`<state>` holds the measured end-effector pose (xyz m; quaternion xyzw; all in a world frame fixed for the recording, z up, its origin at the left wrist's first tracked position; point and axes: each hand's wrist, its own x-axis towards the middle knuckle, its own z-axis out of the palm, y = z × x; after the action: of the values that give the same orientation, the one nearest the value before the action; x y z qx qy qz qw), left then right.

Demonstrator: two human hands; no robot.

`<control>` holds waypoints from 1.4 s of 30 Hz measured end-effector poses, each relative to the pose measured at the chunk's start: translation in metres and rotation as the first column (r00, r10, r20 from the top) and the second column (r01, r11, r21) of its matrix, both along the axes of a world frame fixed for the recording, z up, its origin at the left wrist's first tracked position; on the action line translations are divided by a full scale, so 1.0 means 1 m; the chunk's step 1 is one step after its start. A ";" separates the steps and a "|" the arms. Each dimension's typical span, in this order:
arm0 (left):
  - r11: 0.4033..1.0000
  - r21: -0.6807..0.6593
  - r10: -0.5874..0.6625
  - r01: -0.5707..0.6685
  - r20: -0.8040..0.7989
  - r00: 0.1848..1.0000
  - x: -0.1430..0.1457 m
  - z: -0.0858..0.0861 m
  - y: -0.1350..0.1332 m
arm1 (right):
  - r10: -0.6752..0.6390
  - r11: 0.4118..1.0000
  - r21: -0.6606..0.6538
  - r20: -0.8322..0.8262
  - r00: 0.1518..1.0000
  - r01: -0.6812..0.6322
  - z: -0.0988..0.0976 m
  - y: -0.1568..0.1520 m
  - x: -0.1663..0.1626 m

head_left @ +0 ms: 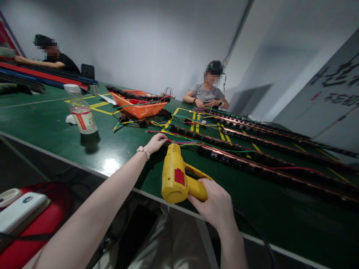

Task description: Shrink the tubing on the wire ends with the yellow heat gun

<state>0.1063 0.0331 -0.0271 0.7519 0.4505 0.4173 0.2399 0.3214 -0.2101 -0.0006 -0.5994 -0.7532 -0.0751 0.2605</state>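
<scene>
My right hand (215, 203) is wrapped round the handle of a yellow heat gun (176, 175), whose nozzle points away from me at a bundle of coloured wires (185, 142) on the green table (120, 149). My left hand (156, 142), a bead bracelet on its wrist, pinches those wires just in front of the nozzle. The wires run to the right toward long dark strips with copper edges (252, 164).
A plastic water bottle (81, 110) stands at the left. An orange basket (138, 104) with wires sits further back. Two other people sit at the far side of the table. A red case with white devices (19, 211) lies below the table edge at lower left.
</scene>
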 end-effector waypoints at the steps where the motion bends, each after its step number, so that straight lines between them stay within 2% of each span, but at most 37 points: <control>1: 1.000 -0.003 -0.004 0.004 -0.002 1.000 0.000 0.001 0.000 | -0.007 1.000 0.006 0.003 1.000 0.007 0.000 -0.001 0.003; 11: 0.998 -0.063 -0.009 0.011 0.041 0.999 -0.001 0.007 -0.003 | -0.149 0.988 0.062 0.094 0.984 0.144 -0.006 -0.012 0.046; 14: 0.998 -0.065 0.011 -0.009 0.041 0.999 0.000 0.004 -0.002 | -0.189 0.980 0.079 0.116 0.975 0.180 -0.008 -0.015 0.050; 17: 0.996 -0.059 0.061 -0.060 0.014 0.998 0.002 0.001 -0.001 | -0.174 0.982 0.098 0.144 0.974 0.161 -0.008 -0.016 0.049; 24: 0.987 -0.121 0.103 -0.103 -0.003 0.995 0.005 0.004 -0.005 | -0.186 0.978 0.119 0.128 0.974 0.171 -0.009 -0.018 0.033; 30: 0.990 -0.139 0.025 -0.021 0.026 0.999 0.004 0.008 -0.008 | -0.147 0.981 0.145 0.120 0.982 0.129 -0.009 -0.015 0.003; 33: 0.994 -0.102 0.030 -0.027 0.024 0.999 0.002 0.008 -0.008 | -0.128 0.984 0.138 0.103 0.986 0.114 -0.010 -0.010 -0.013; 39: 0.995 0.088 0.078 -0.056 -0.270 0.960 -0.003 0.000 -0.004 | -0.082 0.992 0.104 0.065 0.995 0.075 -0.008 -0.003 -0.034; 42: 0.992 0.101 0.103 -0.077 -0.293 0.951 -0.003 -0.004 0.000 | -0.069 0.993 0.099 0.058 0.996 0.063 -0.006 -0.001 -0.036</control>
<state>0.1030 0.0329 -0.0316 0.7946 0.4964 0.3294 0.1167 0.2858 -0.2112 -0.0071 -0.6080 -0.7361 -0.1384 0.2633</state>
